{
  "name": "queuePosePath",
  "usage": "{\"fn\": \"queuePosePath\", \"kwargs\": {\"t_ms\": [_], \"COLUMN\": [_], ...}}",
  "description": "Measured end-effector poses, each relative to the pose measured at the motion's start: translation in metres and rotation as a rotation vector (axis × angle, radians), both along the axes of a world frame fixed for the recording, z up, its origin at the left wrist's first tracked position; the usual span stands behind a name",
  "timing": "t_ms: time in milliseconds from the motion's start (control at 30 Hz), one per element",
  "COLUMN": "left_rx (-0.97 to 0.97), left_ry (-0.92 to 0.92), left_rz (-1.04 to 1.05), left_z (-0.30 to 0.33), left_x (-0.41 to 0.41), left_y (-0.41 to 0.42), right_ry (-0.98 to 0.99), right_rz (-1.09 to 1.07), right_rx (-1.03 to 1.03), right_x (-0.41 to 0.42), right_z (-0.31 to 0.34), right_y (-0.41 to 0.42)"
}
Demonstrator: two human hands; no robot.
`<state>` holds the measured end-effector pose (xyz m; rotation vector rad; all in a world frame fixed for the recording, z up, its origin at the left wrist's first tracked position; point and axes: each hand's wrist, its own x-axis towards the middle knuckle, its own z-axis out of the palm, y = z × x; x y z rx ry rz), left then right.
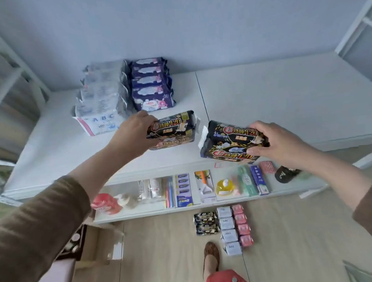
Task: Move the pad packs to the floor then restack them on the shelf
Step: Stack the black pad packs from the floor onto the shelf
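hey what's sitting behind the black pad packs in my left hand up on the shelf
Behind the black packs in the left hand: a row of purple packs reaching the wall. The hand and packs hide that row's front bottom edge.

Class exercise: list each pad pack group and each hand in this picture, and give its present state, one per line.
Left hand: grips black packs over the top shelf.
Right hand: grips more black packs.
Purple packs: rowed on shelf.
White packs: rowed beside them.
Floor packs: in rows, unshelved.

Bare white shelf top (276, 104) right of the purple packs (152, 86); clear-wrapped packs (102, 98) at far left
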<state>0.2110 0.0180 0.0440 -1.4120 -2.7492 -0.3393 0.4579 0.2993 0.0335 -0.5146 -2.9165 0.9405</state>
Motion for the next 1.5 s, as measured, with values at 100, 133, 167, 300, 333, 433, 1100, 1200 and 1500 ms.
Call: {"fn": "queuePosePath", "kwargs": {"t_ms": [100,133,167,300,333,433,1100,1200,1500], "left_rx": [-0.052,-0.063,-0.073,-0.09,-0.089,-0.066,-0.039,-0.041,-0.032], "left_ry": [0.013,0.011,0.005,-0.026,-0.022,-0.005,-0.023,-0.02,0.065], "left_rz": [0.021,0.034,0.047,0.044,0.029,-0.047,-0.215,-0.189,-0.192], "left_z": [-0.008,-0.011,-0.014,-0.025,-0.026,-0.024,-0.022,-0.034,-0.044], "left_x": [-0.04,-0.052,-0.063,-0.099,-0.107,-0.13,-0.322,-0.34,-0.342], "left_y": [0.015,0.019,0.022,0.032,0.035,0.05,0.28,0.287,0.284], "right_ry": [-0.015,-0.016,-0.018,-0.03,-0.031,-0.05,-0.198,-0.159,-0.073], "right_rz": [0.027,0.039,0.051,0.082,0.083,0.067,-0.204,-0.21,-0.149], "right_rx": [0.004,0.004,-0.005,-0.02,-0.018,-0.017,-0.044,-0.033,0.094], "right_x": [-0.033,-0.044,-0.056,-0.096,-0.104,-0.128,-0.227,-0.243,-0.322], "right_z": [-0.004,-0.006,-0.008,-0.013,-0.014,-0.012,-0.006,-0.01,-0.023], "right_y": [0.013,0.015,0.016,0.016,0.016,0.019,0.072,0.084,0.113]}}
